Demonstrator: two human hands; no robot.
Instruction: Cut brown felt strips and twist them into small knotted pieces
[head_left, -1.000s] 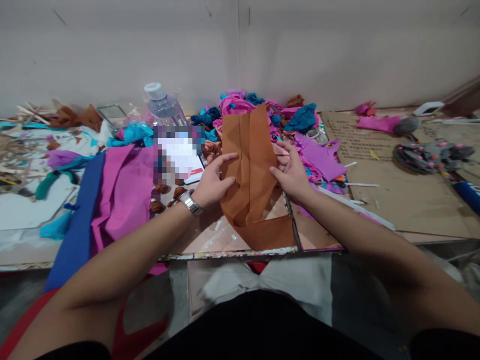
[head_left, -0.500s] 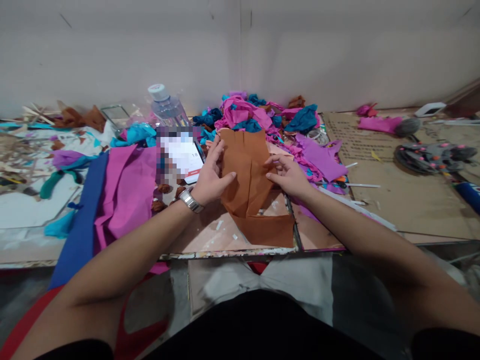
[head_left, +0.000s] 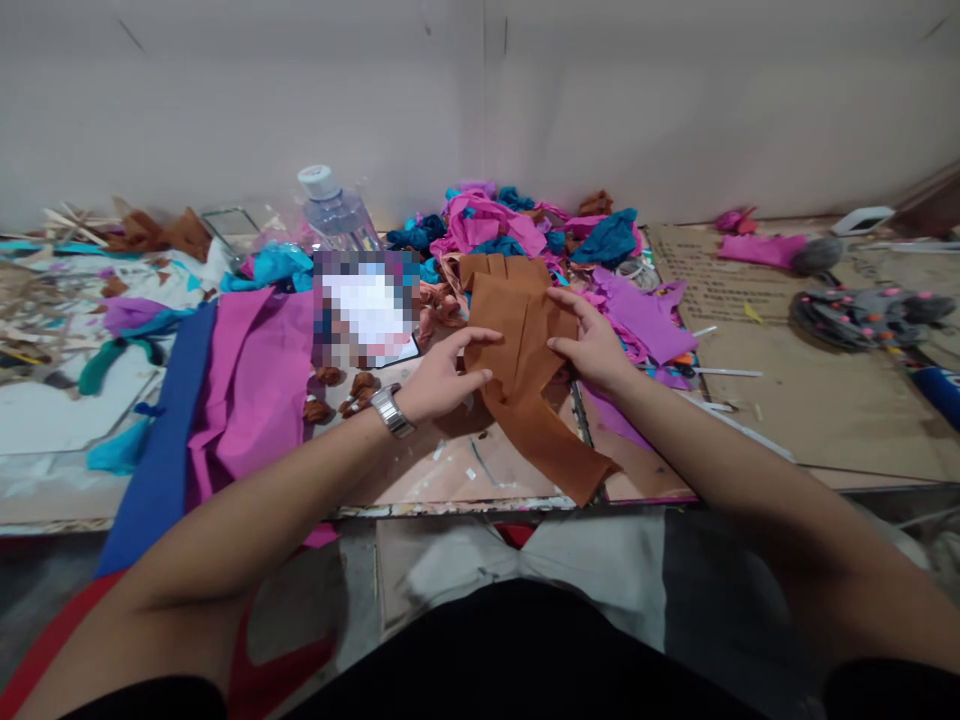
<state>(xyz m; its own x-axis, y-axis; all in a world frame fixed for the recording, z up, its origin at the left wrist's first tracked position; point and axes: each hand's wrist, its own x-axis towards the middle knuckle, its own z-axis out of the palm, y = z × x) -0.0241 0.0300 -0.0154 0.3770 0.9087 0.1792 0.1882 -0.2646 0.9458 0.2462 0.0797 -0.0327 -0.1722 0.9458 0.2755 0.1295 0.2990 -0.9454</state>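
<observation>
Cloth [head_left: 499,345], brown and pleated, spans the space between two bare hands above the table [head_left: 420,485]. Compared with half a second ago it has turned: its free tail now slants down to the right instead of lying along the near edge, and a row of folds stands out at its top — a sign, it seems, that the layers are being shifted over one another and are not yet settled. The left hand [head_left: 446,380] grasps the cloth's left side, thumb and forefinger on the near face; the right hand [head_left: 595,345] pinches its right side, a little higher. The pleated part thus lies between both grips, the tail loose below them; fingers behind the cloth cannot be made out. Left of the cloth are small brown knotted pieces [head_left: 363,388] and a phone [head_left: 367,310], then a pink sheet [head_left: 259,370]. Behind it sits a heap of scraps [head_left: 491,222], with a bottle [head_left: 337,222] behind and left. Right of it lie a purple piece [head_left: 645,312] and, farther, cardboard [head_left: 795,410].
</observation>
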